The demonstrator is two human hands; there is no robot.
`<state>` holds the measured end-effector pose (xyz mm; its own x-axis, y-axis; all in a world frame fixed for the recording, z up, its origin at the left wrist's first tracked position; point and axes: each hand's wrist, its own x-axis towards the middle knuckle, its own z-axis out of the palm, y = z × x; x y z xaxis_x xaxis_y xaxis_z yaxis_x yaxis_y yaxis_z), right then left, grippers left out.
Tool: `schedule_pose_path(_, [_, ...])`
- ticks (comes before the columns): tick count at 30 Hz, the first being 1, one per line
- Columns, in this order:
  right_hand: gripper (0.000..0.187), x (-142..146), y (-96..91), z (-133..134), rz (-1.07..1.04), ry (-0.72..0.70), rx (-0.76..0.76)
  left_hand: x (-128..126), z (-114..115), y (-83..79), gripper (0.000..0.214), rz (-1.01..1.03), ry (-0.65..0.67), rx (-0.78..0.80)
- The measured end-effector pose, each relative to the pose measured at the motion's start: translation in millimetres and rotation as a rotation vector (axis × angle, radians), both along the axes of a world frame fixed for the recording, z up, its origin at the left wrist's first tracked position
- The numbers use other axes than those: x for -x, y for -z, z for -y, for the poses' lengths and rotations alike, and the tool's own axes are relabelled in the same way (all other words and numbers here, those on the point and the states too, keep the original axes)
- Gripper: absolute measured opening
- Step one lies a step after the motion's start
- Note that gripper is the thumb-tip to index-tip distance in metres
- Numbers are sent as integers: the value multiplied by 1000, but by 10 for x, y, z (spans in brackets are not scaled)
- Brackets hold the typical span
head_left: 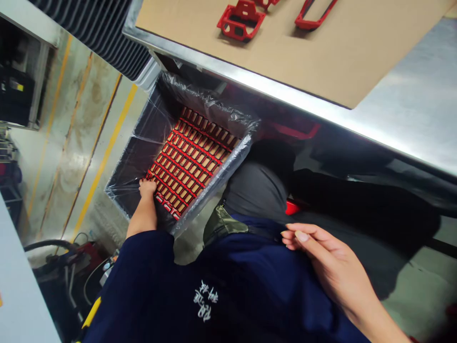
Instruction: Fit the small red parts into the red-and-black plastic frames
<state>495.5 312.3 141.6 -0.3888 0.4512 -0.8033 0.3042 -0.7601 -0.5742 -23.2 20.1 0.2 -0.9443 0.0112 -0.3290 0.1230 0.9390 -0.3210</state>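
Note:
My left hand (147, 187) reaches into a box lined with clear plastic film (123, 162). Its fingers are closed at the near left end of the rows, on a red frame (153, 180) that they partly cover. Rows of similar red frames (189, 157) stand packed together in the box, with tan showing through their openings. In front of my body, at the right, my right hand (321, 250) hangs in the air. Its thumb rests close against the curled fingers, and nothing shows between them.
Above the box runs a metal worktable (285, 90) covered partly by a brown cardboard sheet (321, 57). Several red frames lie on it, including a boxy one (241, 21) and a longer one (314, 14). Stacked grey trays (96, 28) stand left of the table. Yellow lines (107, 157) mark the floor.

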Motion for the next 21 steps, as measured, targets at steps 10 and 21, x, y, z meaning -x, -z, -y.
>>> schedule_pose_path(10, [40, -8, 11, 0, -2, -32, -38, -262, -120, 47, 47, -150, 93, -72])
schedule_pose_path(21, [33, 39, -29, -13, -108, -21, -51, -407, -580, -269, 38, -130, 5, -38])
